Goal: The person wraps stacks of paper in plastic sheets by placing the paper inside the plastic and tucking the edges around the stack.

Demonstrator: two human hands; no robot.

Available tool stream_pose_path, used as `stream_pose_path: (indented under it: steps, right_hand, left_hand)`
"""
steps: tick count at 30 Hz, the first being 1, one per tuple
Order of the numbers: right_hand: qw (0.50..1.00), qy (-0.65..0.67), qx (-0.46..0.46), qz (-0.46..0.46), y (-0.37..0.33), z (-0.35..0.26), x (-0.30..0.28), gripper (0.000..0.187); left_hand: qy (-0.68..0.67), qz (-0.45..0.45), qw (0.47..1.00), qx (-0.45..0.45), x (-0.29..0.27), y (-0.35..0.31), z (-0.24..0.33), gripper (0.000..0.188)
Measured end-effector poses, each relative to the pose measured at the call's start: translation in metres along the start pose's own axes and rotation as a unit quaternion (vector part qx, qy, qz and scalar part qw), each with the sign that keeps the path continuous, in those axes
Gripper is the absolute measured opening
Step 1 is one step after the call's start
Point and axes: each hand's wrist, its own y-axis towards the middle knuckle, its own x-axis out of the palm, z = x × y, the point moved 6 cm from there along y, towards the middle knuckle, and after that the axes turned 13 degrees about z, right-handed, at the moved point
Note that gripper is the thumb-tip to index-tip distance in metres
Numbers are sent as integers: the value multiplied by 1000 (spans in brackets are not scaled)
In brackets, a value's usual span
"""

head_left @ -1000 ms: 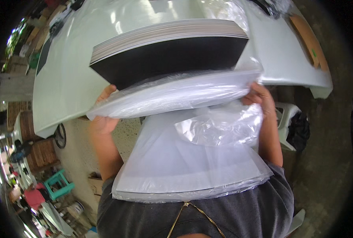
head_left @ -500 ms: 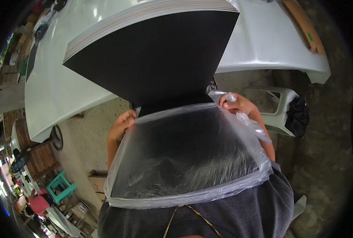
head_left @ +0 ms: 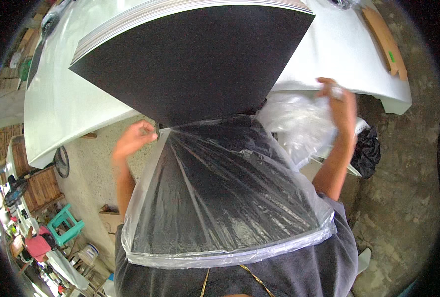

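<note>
Clear plastic film (head_left: 215, 198) drapes over a black surface against my body, with folds fanning out from its upper left corner. Beyond it rises a stack of flat panels (head_left: 195, 59) with a black face and pale layered edges. My left hand (head_left: 131, 139) is beside that corner of the film, fingers curled, with a gap between thumb and forefinger. On the right, my right hand (head_left: 341, 106) is raised and smeared by motion, something whitish at its fingers. Next to it billows a loose bunch of the film (head_left: 296, 123); whether the hand grips it is unclear.
A large whitish curved panel (head_left: 76, 94) spreads behind the stack, with brown cardboard (head_left: 383, 42) at its right. Black cloth (head_left: 368, 151) hangs over a pale stool-like frame beside my right arm. On the left stand a teal stool (head_left: 65, 225) and a fan (head_left: 16, 192).
My right hand has moved up and right, and film now billows beside it. My left hand has shifted left from the film's edge. The smooth film has become creased.
</note>
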Motion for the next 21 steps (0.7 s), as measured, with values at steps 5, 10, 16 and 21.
stream_pose_path:
  steps: [5, 10, 16, 21]
  right_hand:
    - [914, 190, -138, 332, -42, -115, -79, 26]
    - [798, 565, -106, -181, -68, -211, 11, 27]
    - [716, 646, -113, -241, -50, -185, 27, 58]
    - [809, 466, -20, -359, -62, -150, 52, 38]
  left_hand:
    - [-92, -65, 954, 277, -8, -55, 207, 67]
    - [-131, 4, 890, 437, 52, -67, 287, 53]
    - [-152, -70, 914, 370, 65, -45, 250, 24]
    - [-163, -121, 927, 316, 70, -43, 241, 24]
